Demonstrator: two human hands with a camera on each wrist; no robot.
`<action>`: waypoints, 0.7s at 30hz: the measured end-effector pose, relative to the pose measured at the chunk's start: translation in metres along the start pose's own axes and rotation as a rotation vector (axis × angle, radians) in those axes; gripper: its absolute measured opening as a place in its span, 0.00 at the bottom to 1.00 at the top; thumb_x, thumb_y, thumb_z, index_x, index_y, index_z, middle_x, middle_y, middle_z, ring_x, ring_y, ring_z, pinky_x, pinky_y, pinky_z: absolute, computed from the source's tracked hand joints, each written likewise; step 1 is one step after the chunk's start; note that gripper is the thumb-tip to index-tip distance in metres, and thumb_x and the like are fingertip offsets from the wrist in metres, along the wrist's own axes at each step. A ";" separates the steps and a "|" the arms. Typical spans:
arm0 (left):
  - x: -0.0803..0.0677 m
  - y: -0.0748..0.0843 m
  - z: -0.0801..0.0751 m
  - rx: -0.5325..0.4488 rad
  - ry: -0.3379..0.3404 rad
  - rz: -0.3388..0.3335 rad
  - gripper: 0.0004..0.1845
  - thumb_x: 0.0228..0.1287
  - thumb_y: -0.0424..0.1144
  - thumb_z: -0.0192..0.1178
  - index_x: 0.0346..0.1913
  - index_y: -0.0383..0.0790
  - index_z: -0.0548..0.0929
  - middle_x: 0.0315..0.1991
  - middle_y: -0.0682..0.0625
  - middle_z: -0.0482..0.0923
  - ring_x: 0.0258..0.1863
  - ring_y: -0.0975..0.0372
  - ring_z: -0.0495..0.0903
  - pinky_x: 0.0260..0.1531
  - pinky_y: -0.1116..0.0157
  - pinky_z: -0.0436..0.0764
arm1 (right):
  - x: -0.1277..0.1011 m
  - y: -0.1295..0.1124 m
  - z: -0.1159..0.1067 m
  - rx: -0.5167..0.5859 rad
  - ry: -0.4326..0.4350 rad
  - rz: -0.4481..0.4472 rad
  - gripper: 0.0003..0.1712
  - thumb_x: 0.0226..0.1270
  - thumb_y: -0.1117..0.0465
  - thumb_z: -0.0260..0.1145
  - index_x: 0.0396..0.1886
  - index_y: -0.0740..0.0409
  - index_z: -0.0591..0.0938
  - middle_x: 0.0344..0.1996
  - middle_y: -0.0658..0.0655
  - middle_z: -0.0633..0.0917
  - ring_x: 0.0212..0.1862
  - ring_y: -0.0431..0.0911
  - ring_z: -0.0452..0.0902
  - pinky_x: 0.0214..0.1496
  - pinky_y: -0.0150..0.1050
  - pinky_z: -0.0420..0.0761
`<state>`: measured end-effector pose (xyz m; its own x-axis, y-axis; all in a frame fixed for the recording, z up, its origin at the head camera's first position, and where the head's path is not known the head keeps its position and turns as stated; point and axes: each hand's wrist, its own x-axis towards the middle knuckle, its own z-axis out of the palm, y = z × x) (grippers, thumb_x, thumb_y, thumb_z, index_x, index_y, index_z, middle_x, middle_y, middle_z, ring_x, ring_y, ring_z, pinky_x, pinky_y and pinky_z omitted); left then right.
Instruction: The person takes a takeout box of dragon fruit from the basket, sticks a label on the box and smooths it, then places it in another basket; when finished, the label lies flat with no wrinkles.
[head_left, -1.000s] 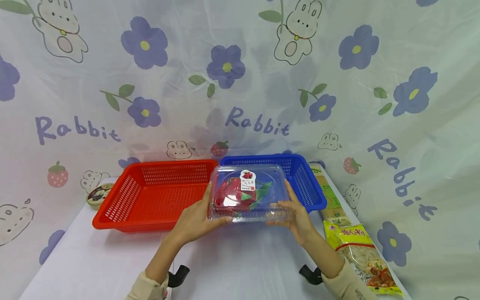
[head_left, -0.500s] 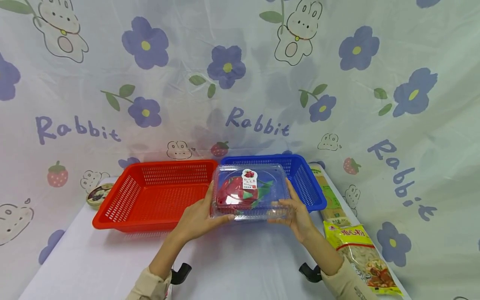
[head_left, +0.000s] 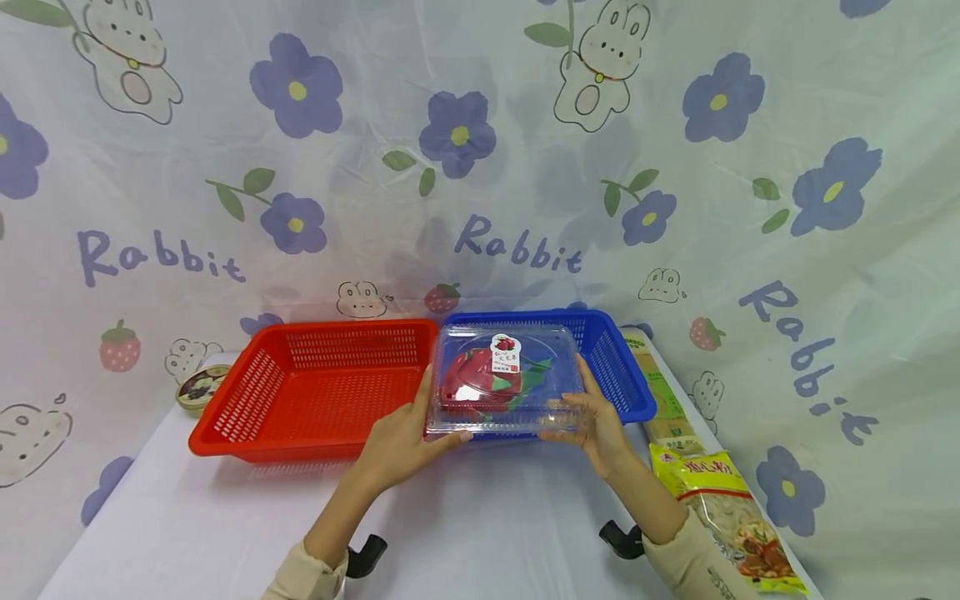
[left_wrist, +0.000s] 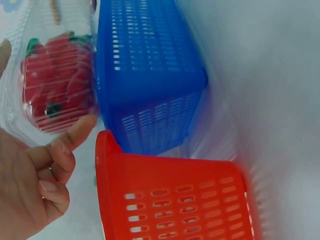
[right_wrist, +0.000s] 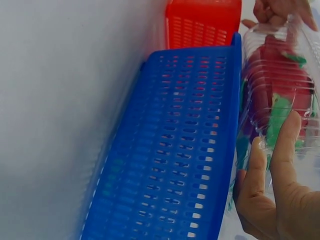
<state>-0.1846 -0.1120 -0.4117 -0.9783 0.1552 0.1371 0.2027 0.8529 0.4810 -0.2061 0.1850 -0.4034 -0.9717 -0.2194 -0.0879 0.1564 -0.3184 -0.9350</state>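
Both hands hold a clear plastic clamshell box [head_left: 558, 371] by its short sides, in front of and overlapping the blue basket in the head view. Inside lies a red dragon fruit [head_left: 468, 383] with green leafy tips, and a white label [head_left: 506, 354] is stuck on the lid. My left hand [head_left: 401, 442] grips the left end, its thumb along the front edge. The right hand [head_left: 600, 433] grips the opposite end, fingertips at the front corner. In the right wrist view, two fingers [right_wrist: 285, 160] press against the ribbed plastic next to the blue basket [right_wrist: 170, 145].
A red basket [head_left: 315, 408] stands left of the blue basket [head_left: 633, 392] against the patterned curtain. A round tin [head_left: 198, 387] sits at the far left. On the right lie a long green-and-yellow packet [head_left: 667, 408] and a yellow food bag [head_left: 727, 508].
Both hands and the box have shifted slightly right and away from the person, further over the blue basket in the head view. The head view itself has turned a little.
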 end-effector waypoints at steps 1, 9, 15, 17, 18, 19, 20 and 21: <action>0.000 0.000 0.001 0.002 0.000 -0.002 0.63 0.51 0.77 0.59 0.81 0.51 0.39 0.49 0.43 0.82 0.43 0.54 0.81 0.41 0.54 0.84 | 0.000 0.000 -0.001 0.002 -0.004 -0.003 0.47 0.69 0.65 0.49 0.81 0.32 0.41 0.79 0.50 0.29 0.76 0.67 0.47 0.46 0.57 0.84; -0.002 0.002 0.004 -0.017 -0.014 -0.030 0.64 0.52 0.76 0.58 0.81 0.50 0.36 0.28 0.52 0.74 0.29 0.61 0.74 0.31 0.64 0.78 | 0.002 -0.002 -0.004 0.009 -0.013 -0.019 0.47 0.70 0.66 0.48 0.81 0.34 0.41 0.79 0.51 0.29 0.76 0.68 0.48 0.47 0.56 0.84; -0.003 0.002 0.008 -0.033 -0.024 -0.046 0.65 0.52 0.76 0.59 0.80 0.49 0.35 0.23 0.53 0.69 0.23 0.63 0.69 0.24 0.67 0.71 | 0.005 -0.003 -0.008 0.026 -0.026 -0.018 0.47 0.70 0.66 0.48 0.81 0.34 0.40 0.79 0.52 0.29 0.73 0.68 0.54 0.48 0.56 0.84; -0.004 0.002 0.009 -0.030 -0.026 -0.048 0.65 0.52 0.76 0.59 0.80 0.49 0.35 0.22 0.53 0.68 0.21 0.63 0.68 0.23 0.67 0.70 | 0.007 -0.003 -0.009 0.031 -0.030 -0.017 0.47 0.71 0.66 0.48 0.81 0.33 0.40 0.79 0.53 0.29 0.74 0.68 0.54 0.48 0.56 0.84; -0.004 0.002 0.010 -0.027 -0.028 -0.049 0.65 0.52 0.76 0.59 0.80 0.48 0.35 0.22 0.53 0.68 0.21 0.63 0.67 0.22 0.67 0.69 | 0.007 -0.003 -0.010 0.033 -0.030 -0.017 0.47 0.71 0.66 0.48 0.81 0.32 0.40 0.79 0.53 0.29 0.74 0.68 0.53 0.48 0.56 0.84; -0.004 0.002 0.010 -0.024 -0.027 -0.049 0.65 0.52 0.76 0.59 0.81 0.48 0.35 0.21 0.52 0.67 0.20 0.63 0.67 0.21 0.67 0.68 | 0.008 -0.003 -0.010 0.036 -0.031 -0.016 0.47 0.71 0.66 0.48 0.81 0.32 0.40 0.79 0.53 0.29 0.74 0.68 0.53 0.48 0.56 0.84; -0.004 0.002 0.011 -0.025 -0.026 -0.048 0.65 0.52 0.76 0.59 0.81 0.47 0.36 0.21 0.52 0.67 0.19 0.63 0.66 0.21 0.67 0.68 | 0.008 -0.004 -0.010 0.038 -0.030 -0.016 0.47 0.71 0.66 0.48 0.81 0.32 0.40 0.79 0.53 0.29 0.74 0.68 0.53 0.47 0.56 0.84; -0.004 0.002 0.012 -0.024 -0.025 -0.047 0.65 0.52 0.75 0.59 0.81 0.47 0.36 0.20 0.53 0.67 0.19 0.63 0.66 0.21 0.67 0.67 | 0.009 -0.004 -0.011 0.039 -0.030 -0.017 0.47 0.71 0.66 0.48 0.81 0.32 0.40 0.79 0.53 0.28 0.74 0.68 0.53 0.47 0.56 0.84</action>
<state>-0.1810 -0.1050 -0.4217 -0.9874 0.1281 0.0928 0.1577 0.8473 0.5071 -0.2170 0.1943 -0.4039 -0.9684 -0.2416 -0.0614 0.1478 -0.3577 -0.9221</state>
